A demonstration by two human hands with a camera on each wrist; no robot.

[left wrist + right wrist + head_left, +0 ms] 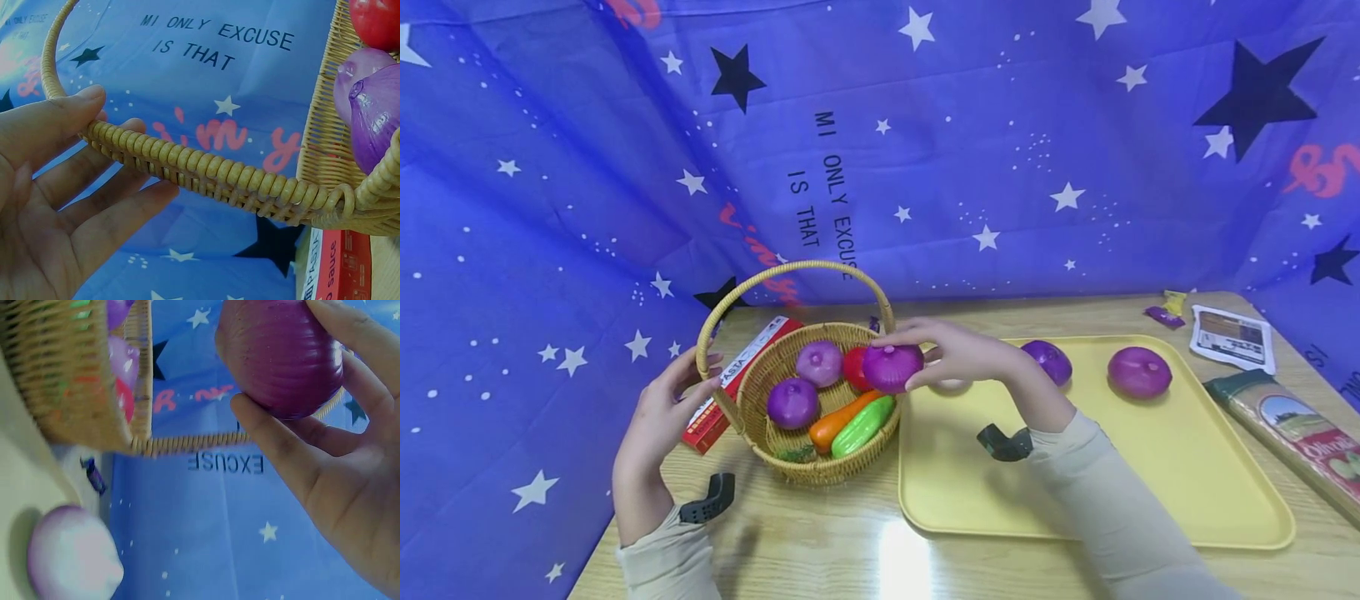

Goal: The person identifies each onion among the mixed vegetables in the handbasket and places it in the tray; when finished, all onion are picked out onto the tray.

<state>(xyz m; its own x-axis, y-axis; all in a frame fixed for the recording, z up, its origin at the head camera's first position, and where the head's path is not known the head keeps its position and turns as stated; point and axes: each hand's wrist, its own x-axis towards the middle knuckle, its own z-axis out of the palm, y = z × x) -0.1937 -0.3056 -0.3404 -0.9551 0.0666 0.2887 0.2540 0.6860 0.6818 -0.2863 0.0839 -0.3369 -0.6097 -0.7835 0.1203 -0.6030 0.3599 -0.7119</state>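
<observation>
My right hand grips a magenta-purple onion between thumb and fingers, at the right rim of a wicker basket in the head view. The left hand holds the left side of the basket's arched handle, thumb on one side and fingers on the other. Inside the basket lie a pale purple onion, a dark purple onion, an orange carrot, a green cucumber and a red vegetable, partly hidden by the held onion.
Right of the basket is a yellow tray with a purple onion, a darker one and a whitish-purple one. A red pasta box lies behind the basket. Packets and a long bag lie at far right.
</observation>
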